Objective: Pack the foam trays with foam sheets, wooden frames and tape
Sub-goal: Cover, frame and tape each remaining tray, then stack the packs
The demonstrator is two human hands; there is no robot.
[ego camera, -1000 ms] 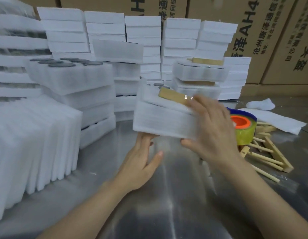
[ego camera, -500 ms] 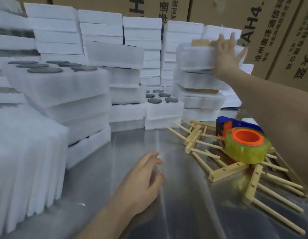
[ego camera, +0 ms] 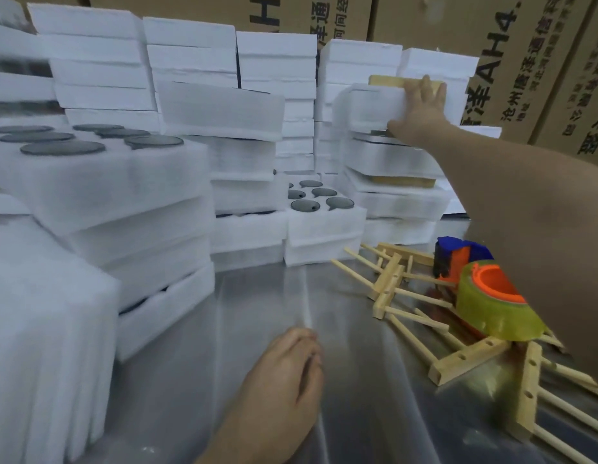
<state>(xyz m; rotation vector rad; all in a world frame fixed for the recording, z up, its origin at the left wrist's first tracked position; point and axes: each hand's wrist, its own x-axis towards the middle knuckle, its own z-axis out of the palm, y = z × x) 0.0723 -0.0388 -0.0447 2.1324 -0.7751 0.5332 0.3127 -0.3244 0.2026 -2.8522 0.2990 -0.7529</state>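
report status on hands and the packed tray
Right hand flat against packed foam tray atop the right stack. Left hand loose, low over the table, holding nothing. Tape roll and wooden frames lie nearer in, not blocking.

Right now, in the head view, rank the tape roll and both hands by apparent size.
1. Left hand and tape roll: too alike to rank; the forearm hides part of the roll.
2. Right hand: smallest, likely only because it is farther from the camera.
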